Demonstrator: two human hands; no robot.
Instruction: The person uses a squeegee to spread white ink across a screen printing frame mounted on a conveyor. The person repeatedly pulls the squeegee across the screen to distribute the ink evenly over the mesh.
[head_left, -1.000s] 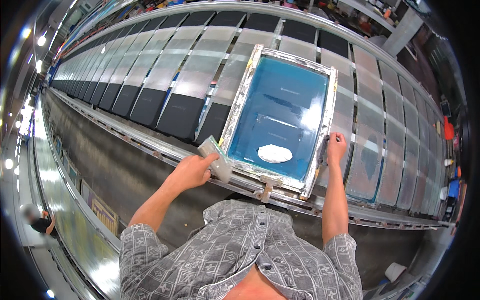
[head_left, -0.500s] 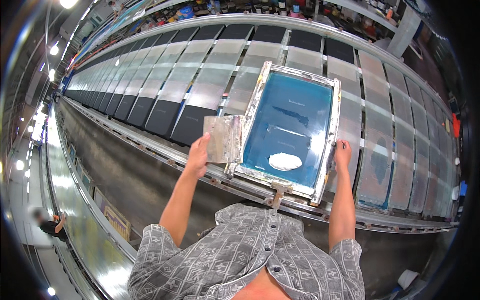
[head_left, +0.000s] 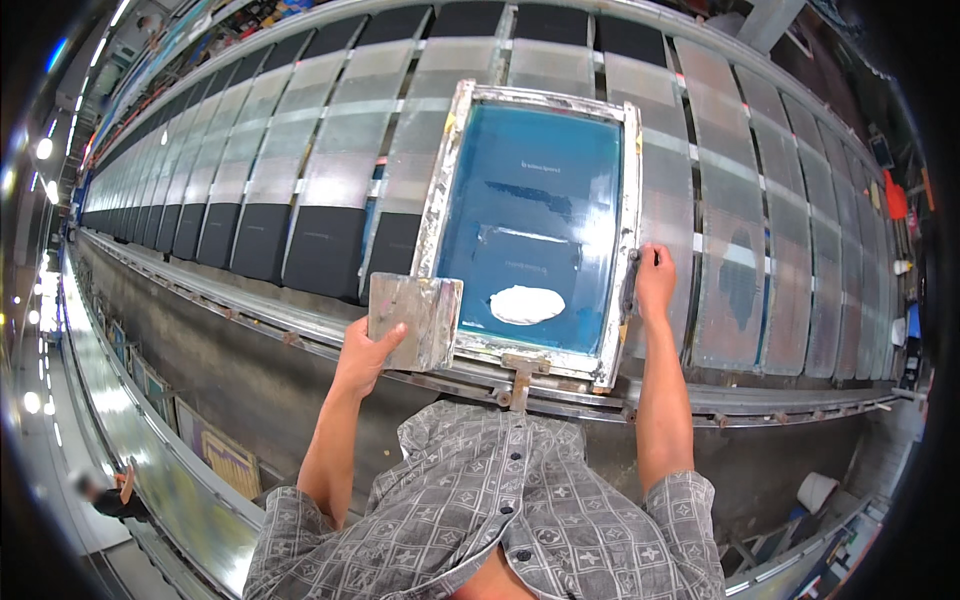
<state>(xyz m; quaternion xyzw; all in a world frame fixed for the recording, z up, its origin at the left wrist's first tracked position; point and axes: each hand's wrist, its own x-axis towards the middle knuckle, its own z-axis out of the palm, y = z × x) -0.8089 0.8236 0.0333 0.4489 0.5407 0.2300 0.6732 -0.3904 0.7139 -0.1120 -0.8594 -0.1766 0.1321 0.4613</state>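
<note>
A screen-printing frame (head_left: 628, 170) with a blue mesh (head_left: 530, 140) lies over the row of pallets. A white blob of ink (head_left: 526, 303) rests on the mesh's lower part. My left hand (head_left: 370, 355) grips a flat, stained metal scraper plate (head_left: 420, 315) by its left side, held broad face up over the frame's lower left corner. My right hand (head_left: 655, 280) is closed beside the frame's right side, at a dark fitting (head_left: 633, 270); what its fingers grip is too small to make out.
Long printing pallets (head_left: 720, 200) run left and right on a metal rail (head_left: 270, 325), many carrying black fabric pieces (head_left: 320, 250). A co-worker (head_left: 115, 500) stands at another long table (head_left: 180, 480) at lower left. A white bucket (head_left: 815, 490) sits low at right.
My left hand swung the scraper plate from nearly edge-on to broad face up, then brought it slightly lower. The view shifted, so the frame appears farther left. My right hand stays beside the frame.
</note>
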